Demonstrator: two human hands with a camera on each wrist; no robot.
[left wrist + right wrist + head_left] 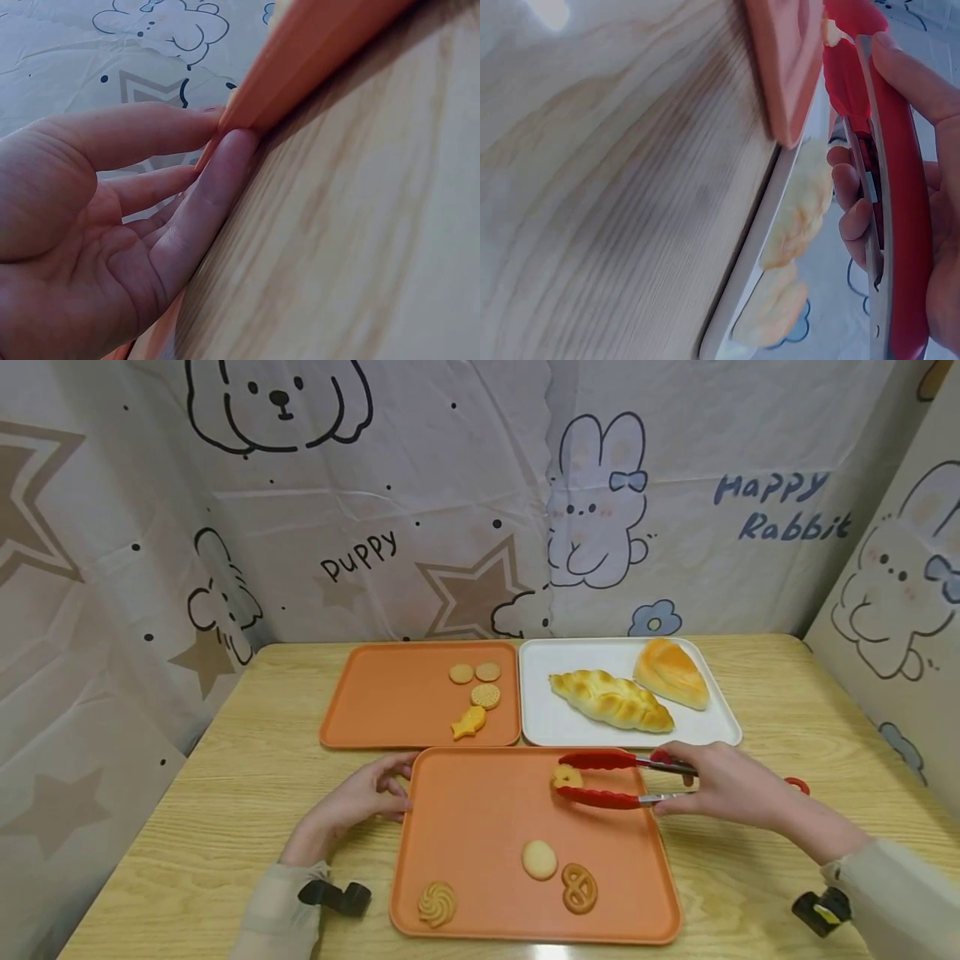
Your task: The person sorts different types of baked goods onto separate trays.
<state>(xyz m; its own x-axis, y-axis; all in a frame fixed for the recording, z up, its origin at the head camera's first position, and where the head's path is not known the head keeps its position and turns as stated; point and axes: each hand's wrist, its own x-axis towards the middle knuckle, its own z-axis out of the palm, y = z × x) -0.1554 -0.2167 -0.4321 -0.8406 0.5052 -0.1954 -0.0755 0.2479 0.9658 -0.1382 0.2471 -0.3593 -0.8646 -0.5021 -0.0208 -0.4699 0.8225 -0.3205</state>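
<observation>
Head view down, forward; wrist views close; front tray shared.

We are counting eight biscuits, two breads, two orange trays, one white tray, one pair of tongs

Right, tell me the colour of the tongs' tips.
The tongs' tips are red, shown best in the head view.
</observation>
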